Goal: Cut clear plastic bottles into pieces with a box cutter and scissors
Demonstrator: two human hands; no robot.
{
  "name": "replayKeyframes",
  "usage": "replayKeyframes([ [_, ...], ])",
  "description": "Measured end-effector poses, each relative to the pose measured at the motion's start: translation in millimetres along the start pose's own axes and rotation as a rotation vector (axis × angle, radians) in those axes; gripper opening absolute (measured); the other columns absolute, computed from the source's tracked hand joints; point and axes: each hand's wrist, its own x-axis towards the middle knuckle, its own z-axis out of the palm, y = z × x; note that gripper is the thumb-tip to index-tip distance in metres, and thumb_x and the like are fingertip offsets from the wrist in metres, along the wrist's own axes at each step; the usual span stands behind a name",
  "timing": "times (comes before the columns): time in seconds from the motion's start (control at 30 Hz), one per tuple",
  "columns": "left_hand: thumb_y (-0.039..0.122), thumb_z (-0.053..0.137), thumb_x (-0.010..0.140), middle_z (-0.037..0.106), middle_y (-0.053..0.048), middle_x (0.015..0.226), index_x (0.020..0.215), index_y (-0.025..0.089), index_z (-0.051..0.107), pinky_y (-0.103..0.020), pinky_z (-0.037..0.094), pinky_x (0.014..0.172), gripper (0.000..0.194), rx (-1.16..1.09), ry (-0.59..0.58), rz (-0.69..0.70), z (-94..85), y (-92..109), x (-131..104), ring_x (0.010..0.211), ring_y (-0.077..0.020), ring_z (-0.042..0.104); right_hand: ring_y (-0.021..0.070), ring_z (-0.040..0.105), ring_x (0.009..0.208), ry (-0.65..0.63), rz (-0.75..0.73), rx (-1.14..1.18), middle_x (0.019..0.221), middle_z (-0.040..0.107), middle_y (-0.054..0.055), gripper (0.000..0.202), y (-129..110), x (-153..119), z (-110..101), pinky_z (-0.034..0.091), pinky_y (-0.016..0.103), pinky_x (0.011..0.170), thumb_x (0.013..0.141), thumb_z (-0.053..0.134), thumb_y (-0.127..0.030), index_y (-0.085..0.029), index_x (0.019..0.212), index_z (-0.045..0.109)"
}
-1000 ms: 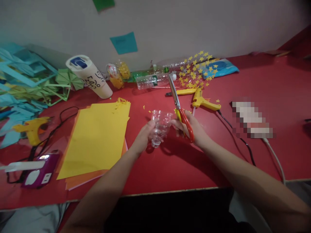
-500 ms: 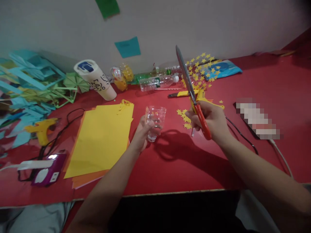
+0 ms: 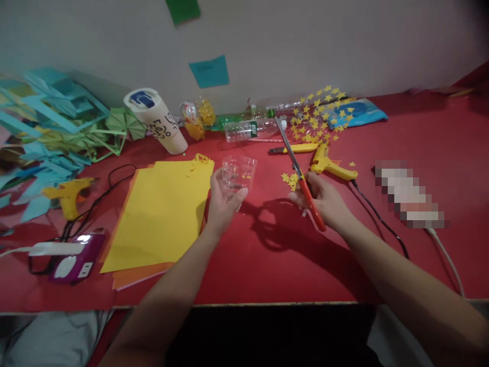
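My left hand (image 3: 225, 200) is wrapped round a clear cut plastic bottle piece (image 3: 240, 171), which has a wide rim facing up and away from me. In my right hand (image 3: 323, 196) is a pair of scissors (image 3: 304, 193) with red handles; its closed blades point up and to the left. Several small yellow paper stars (image 3: 288, 180) lie on the red table just behind the scissors. A yellow glue gun (image 3: 331, 165) rests beyond my right hand, next to a yellow box cutter (image 3: 296, 149). Left of my left hand lies a stack of yellow paper (image 3: 164, 214).
Clear plastic bottles (image 3: 244, 131) and a star-covered piece (image 3: 317, 117) lie along the wall. A white tumbler (image 3: 158, 122) stands by blue and green paper shapes (image 3: 64, 112). A second glue gun (image 3: 69, 196) and a purple power strip (image 3: 76, 262) are left; a blurred phone (image 3: 410, 196) is right.
The scissors have come down and tilted, with my right hand slightly lower. My left hand has turned the bottle piece and raised it a little. The view has shifted slightly.
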Motion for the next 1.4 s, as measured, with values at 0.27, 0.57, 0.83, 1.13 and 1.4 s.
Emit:
replayKeyframes([
  [0.27, 0.050, 0.071, 0.080, 0.046, -0.011, 0.136, 0.140, 0.032, 0.033, -0.048, 0.056, 0.097, 0.073, 0.237, 0.058, 0.269, -2.3, 2.9, -2.3, 0.112, -0.0241, 0.062, 0.0137, 0.039, 0.052, -0.048, -0.024, -0.170, 0.059, 0.038, -0.006, 0.050, -6.1, -2.8, -3.0, 0.029, 0.027, 0.050, 0.075, 0.059, -0.068, -0.027, 0.072, 0.030],
  [0.57, 0.034, 0.072, 0.080, 0.045, -0.010, 0.137, 0.146, 0.033, 0.030, -0.049, 0.052, 0.100, 0.079, 0.370, 0.099, 0.421, -8.7, 4.3, 3.0, 0.114, -0.0245, 0.060, 0.0227, 0.054, 0.056, -0.205, -0.026, -0.604, 0.064, 0.058, 0.004, 0.048, -21.2, -6.2, 0.0, 0.030, 0.027, 0.050, 0.082, 0.046, -0.073, -0.025, 0.086, 0.045],
  [0.83, 0.025, 0.074, 0.074, 0.046, -0.011, 0.134, 0.144, 0.031, 0.033, -0.048, 0.053, 0.097, 0.082, 0.406, 0.073, 0.423, -9.2, 12.3, 0.1, 0.114, -0.0256, 0.057, 0.0261, 0.058, 0.056, -0.184, -0.014, -0.766, 0.067, 0.065, 0.010, 0.057, -19.9, -4.7, -0.9, 0.026, 0.029, 0.050, 0.086, 0.037, -0.076, -0.022, 0.092, 0.053],
  [1.13, 0.026, 0.075, 0.073, 0.048, -0.009, 0.127, 0.136, 0.028, 0.039, -0.052, 0.044, 0.106, 0.073, 0.525, 0.180, 0.613, -14.3, 15.0, 6.3, 0.119, -0.0282, 0.051, 0.0225, 0.054, 0.055, -0.289, 0.003, -0.713, 0.062, 0.059, 0.006, 0.049, -28.6, -10.6, 2.1, 0.028, 0.028, 0.051, 0.086, 0.038, -0.073, -0.026, 0.077, 0.041],
  [1.4, 0.021, 0.075, 0.073, 0.047, -0.008, 0.125, 0.136, 0.027, 0.037, -0.050, 0.046, 0.103, 0.074, 0.530, 0.181, 0.610, -9.9, 12.3, 5.0, 0.116, -0.0258, 0.053, 0.0188, 0.047, 0.049, -0.272, -0.038, -0.615, 0.057, 0.055, 0.005, 0.048, -23.3, -11.4, 4.4, 0.027, 0.028, 0.049, 0.091, 0.035, -0.069, -0.025, 0.072, 0.041],
])
